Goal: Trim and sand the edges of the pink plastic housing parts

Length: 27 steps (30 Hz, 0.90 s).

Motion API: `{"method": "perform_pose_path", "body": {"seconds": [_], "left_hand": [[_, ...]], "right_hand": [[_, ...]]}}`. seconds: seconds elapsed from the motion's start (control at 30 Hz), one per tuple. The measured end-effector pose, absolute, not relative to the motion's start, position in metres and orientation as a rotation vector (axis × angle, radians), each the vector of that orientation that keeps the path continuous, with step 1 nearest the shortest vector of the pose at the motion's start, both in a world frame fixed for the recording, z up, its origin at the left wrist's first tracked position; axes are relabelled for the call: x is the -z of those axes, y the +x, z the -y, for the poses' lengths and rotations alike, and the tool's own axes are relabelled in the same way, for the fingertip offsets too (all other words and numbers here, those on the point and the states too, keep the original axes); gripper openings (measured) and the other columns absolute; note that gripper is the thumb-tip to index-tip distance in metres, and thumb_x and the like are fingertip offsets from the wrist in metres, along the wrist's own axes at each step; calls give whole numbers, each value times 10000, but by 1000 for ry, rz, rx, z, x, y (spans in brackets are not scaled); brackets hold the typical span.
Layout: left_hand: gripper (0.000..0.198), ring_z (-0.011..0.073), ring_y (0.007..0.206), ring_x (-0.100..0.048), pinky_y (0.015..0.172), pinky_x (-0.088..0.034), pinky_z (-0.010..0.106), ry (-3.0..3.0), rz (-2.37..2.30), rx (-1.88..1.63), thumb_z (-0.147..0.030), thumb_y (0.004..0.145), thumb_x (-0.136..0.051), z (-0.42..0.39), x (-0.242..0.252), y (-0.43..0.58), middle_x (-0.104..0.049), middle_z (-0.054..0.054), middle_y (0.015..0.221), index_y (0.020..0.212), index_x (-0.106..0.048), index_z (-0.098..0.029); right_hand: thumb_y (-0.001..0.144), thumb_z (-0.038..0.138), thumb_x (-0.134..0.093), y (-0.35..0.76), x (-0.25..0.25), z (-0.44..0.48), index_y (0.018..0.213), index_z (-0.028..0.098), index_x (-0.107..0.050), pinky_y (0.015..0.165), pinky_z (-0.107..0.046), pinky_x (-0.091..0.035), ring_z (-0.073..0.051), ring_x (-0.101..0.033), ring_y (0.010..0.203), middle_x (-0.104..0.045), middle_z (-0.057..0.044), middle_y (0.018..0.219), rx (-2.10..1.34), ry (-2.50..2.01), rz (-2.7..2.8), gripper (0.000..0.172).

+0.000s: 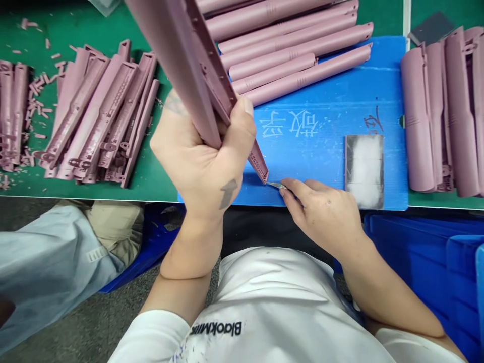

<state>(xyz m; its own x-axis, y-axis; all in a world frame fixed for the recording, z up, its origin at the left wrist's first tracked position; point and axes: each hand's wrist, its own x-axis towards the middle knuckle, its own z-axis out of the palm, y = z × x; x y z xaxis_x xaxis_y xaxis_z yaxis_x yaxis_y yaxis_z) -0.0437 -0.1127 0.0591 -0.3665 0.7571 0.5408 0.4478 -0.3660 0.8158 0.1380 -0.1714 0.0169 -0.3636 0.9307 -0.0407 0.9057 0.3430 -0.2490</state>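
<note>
Wrapped round a long pink plastic housing piece [179, 65], my left hand [206, 156] holds it tilted over the blue sheet. A narrower end with rows of small slots [259, 164] sticks out below my fingers; whether it belongs to the same piece is hidden by the hand. My right hand [321, 206] is closed on a small craft knife [278, 185], of which only the blade and a bit of handle show. The blade tip is at the slotted end; I cannot tell if it touches.
More pink housing pieces [302, 75] lie in a row at the back of the blue sheet [321, 161]. Other piles [98, 111] sit left and right [419, 121]. Pink scraps [38, 93] litter the green table. A dark block with a whitened face [365, 171] lies right. Someone's sleeve [49, 272] is at left.
</note>
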Motion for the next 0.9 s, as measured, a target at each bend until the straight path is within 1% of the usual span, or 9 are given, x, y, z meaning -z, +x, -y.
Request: {"method": "perform_pose_path", "body": {"seconds": [0.17,0.3,0.37,0.47,0.57,0.67,0.73,0.83,0.9], "left_hand": [[131,97,719,-581,778,-539,255,1716,-1446,-1869,-122,907,-758,107,-55,-44,-550,-29,692,787,-714,-154],[114,133,799,-630,761,-545,291,1628,-1584,-1719,-219,962,-764,113,-57,-45,-629,-14,792,850,-746,-210],[118,127,834,-654,764,-547,278,1551,-1585,-1700,-274,956,-799,115,-58,-45,-661,-24,856,875,-744,-207],[232,114,896,-684,792,-549,228,1484,-1491,-1726,-342,913,-858,117,-59,-44,-668,-30,878,882,-718,-159],[276,133,968,-710,805,-567,214,1359,-1481,-1676,-398,917,-845,118,-61,-42,-666,-31,899,911,-713,-156],[274,157,985,-723,785,-585,221,1246,-1515,-1647,-381,890,-870,121,-65,-40,-654,-27,887,874,-710,-158],[264,153,967,-725,779,-589,221,1256,-1543,-1654,-353,880,-880,122,-66,-39,-646,-30,865,850,-708,-155],[167,112,907,-702,850,-595,236,1405,-1575,-1699,-273,934,-820,122,-66,-37,-609,-43,814,859,-732,-153],[130,89,842,-654,894,-587,257,1506,-1600,-1714,-214,964,-767,122,-66,-36,-564,-42,773,853,-749,-148]], "right_hand": [[1139,474,-455,138,-21,167,1332,339,-770,594,-356,-159,-203,-688,694,-809,-41,954,-409,-1815,2513,393],[1141,492,-444,138,-20,164,1362,359,-752,610,-351,-165,-214,-698,743,-812,-38,986,-468,-1833,2513,402],[1144,496,-430,138,-18,162,1371,368,-744,617,-346,-179,-217,-695,747,-812,-36,995,-460,-1849,2499,408],[1147,500,-411,140,-17,159,1372,367,-742,622,-344,-210,-222,-705,772,-811,-40,1005,-455,-1871,2482,422],[1142,499,-423,143,-18,158,1344,358,-756,619,-348,-231,-228,-727,804,-815,-36,1004,-481,-1830,2502,414],[1137,489,-442,145,-19,160,1328,359,-764,611,-351,-233,-231,-740,798,-825,-23,1016,-518,-1764,2536,396],[1136,480,-451,144,-18,160,1331,358,-764,607,-351,-237,-236,-748,805,-829,-21,1016,-526,-1753,2529,388],[1136,470,-458,142,-15,160,1332,350,-764,604,-347,-247,-246,-756,818,-828,-30,995,-484,-1793,2476,382],[1135,464,-464,142,-13,159,1332,339,-763,600,-344,-260,-252,-758,809,-826,-36,984,-456,-1796,2453,379]]}}
